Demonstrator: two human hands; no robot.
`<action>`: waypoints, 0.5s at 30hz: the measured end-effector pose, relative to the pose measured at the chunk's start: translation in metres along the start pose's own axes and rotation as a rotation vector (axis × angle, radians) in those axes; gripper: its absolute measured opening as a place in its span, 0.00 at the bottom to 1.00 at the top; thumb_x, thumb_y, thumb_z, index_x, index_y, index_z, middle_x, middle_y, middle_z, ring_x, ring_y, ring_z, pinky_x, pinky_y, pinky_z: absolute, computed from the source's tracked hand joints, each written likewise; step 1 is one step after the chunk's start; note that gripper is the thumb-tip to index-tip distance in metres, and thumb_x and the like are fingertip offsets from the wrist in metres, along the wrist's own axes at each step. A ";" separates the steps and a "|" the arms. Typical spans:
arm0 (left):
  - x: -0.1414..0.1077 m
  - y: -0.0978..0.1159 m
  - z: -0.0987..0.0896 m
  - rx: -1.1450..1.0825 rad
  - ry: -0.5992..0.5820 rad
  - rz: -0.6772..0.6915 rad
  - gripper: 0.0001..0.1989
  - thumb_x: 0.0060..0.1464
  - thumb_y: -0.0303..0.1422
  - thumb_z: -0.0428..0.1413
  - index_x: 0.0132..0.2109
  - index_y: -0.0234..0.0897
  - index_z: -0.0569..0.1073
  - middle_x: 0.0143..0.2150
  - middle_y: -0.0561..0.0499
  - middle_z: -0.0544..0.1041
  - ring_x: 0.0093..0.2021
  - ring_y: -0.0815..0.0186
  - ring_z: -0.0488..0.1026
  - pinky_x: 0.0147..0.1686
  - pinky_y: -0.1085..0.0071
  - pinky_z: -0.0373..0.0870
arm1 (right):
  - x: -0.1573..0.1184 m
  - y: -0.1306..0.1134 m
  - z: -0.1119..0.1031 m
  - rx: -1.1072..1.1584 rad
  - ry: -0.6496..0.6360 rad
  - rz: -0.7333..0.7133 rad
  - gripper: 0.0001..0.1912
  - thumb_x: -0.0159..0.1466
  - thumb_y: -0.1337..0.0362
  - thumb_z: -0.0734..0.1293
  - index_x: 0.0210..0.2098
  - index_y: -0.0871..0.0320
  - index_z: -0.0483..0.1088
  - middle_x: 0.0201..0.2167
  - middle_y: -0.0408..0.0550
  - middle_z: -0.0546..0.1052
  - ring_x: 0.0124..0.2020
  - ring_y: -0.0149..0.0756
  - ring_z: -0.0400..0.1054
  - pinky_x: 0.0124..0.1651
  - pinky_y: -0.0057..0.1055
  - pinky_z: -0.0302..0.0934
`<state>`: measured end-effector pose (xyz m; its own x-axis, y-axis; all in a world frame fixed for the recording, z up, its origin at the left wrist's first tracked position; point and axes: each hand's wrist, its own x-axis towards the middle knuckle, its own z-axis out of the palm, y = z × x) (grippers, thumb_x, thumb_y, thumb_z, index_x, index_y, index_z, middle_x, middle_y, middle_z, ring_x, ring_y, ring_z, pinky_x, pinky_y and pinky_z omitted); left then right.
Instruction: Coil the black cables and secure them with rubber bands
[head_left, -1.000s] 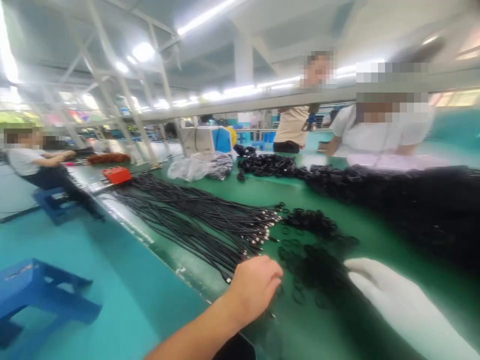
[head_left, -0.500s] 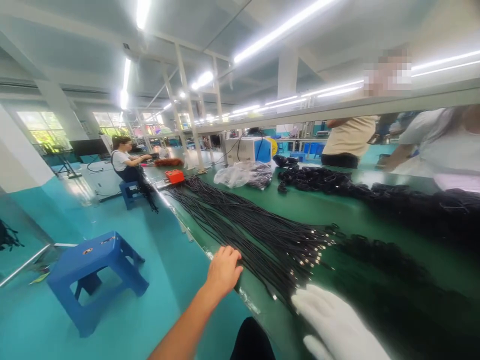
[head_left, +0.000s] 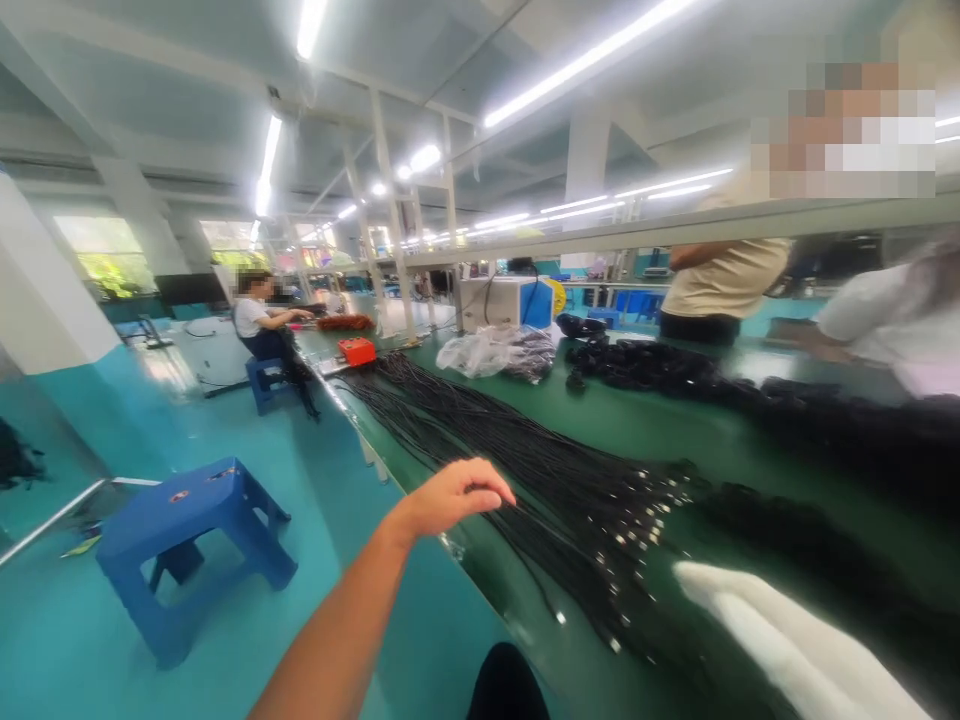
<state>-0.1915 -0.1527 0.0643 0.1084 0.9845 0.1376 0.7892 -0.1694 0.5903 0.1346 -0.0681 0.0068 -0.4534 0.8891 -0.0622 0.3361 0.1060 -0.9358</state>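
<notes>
We are bending the fingers of our bare left hand [head_left: 457,495] over the near side of the black cables [head_left: 487,425]. Its fingertips are reaching down by the strands, but we cannot tell if they are pinching one. Our right hand [head_left: 795,635] is wearing a white glove and pointing its long fingers toward the shiny ends [head_left: 652,520]. It is looking blurry and its palm is hiding, so we cannot tell if it is holding anything.

The cables are lying in a long, wide bunch on the green tabletop [head_left: 607,412]. Their far part is running up near the orange box [head_left: 356,351], and their shiny ends are spreading out between our hands. A dark pile [head_left: 802,530] is sitting just past those ends, and a clear bag [head_left: 480,350] is resting farther back.

To handle the cables well, we should be touching them softly and moving only a few at once. We should be lining them up side by side, so they are not crossing or making knots. A few ends are poking out near the table edge, so we should be guarding them from catching on our sleeve or glove.
</notes>
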 end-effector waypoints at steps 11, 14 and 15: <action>0.097 0.083 0.040 0.110 0.374 0.235 0.11 0.58 0.36 0.49 0.39 0.40 0.76 0.36 0.52 0.76 0.39 0.65 0.69 0.44 0.69 0.62 | -0.026 -0.014 -0.003 0.903 -0.745 0.163 0.13 0.60 0.62 0.60 0.39 0.67 0.67 0.32 0.57 0.76 0.28 0.42 0.74 0.24 0.33 0.69; 0.102 0.102 0.055 0.323 0.413 0.238 0.11 0.56 0.36 0.52 0.43 0.40 0.75 0.42 0.49 0.75 0.46 0.59 0.67 0.52 0.59 0.55 | -0.025 -0.004 -0.014 0.940 -0.740 0.188 0.13 0.61 0.63 0.58 0.36 0.69 0.67 0.29 0.58 0.76 0.26 0.43 0.75 0.22 0.33 0.69; 0.101 0.112 0.062 0.376 0.338 0.295 0.11 0.55 0.36 0.54 0.45 0.41 0.74 0.44 0.49 0.75 0.48 0.58 0.66 0.56 0.56 0.49 | -0.025 -0.002 -0.018 0.951 -0.734 0.187 0.13 0.62 0.64 0.57 0.36 0.69 0.67 0.29 0.58 0.77 0.26 0.43 0.75 0.21 0.33 0.69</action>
<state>-0.0547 -0.0694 0.0946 0.2059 0.8190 0.5356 0.9220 -0.3458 0.1743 0.1599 -0.0823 0.0166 -0.9259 0.3595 -0.1162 -0.1539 -0.6397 -0.7530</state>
